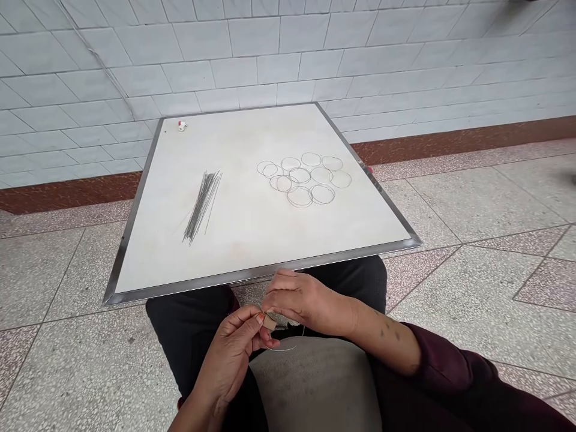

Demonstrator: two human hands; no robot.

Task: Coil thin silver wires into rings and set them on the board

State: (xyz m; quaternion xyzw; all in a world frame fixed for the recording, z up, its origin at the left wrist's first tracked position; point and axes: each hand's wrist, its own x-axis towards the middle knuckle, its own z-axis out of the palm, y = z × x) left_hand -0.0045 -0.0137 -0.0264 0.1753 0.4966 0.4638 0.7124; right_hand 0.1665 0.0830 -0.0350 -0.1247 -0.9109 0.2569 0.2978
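Over my lap, just in front of the table's near edge, my left hand [238, 339] pinches a thin wire [284, 349] between thumb and forefinger. A small tan piece [269, 322], maybe tape or cloth, sits at those fingertips. My right hand [299, 300] meets the left from the right side, its fingers closed on the wire by the tan piece. The wire curves out below the hands with a loose end. On the white table lie a bundle of straight thin wires [200, 207] at left and several thin wire rings [310, 177], overlapping, at right.
The white square table [243, 240] has a metal rim and stands by a white tiled wall [252, 36]. A small red and white object [182, 126] lies in its far left corner. Speckled stone floor [450, 210] surrounds the table.
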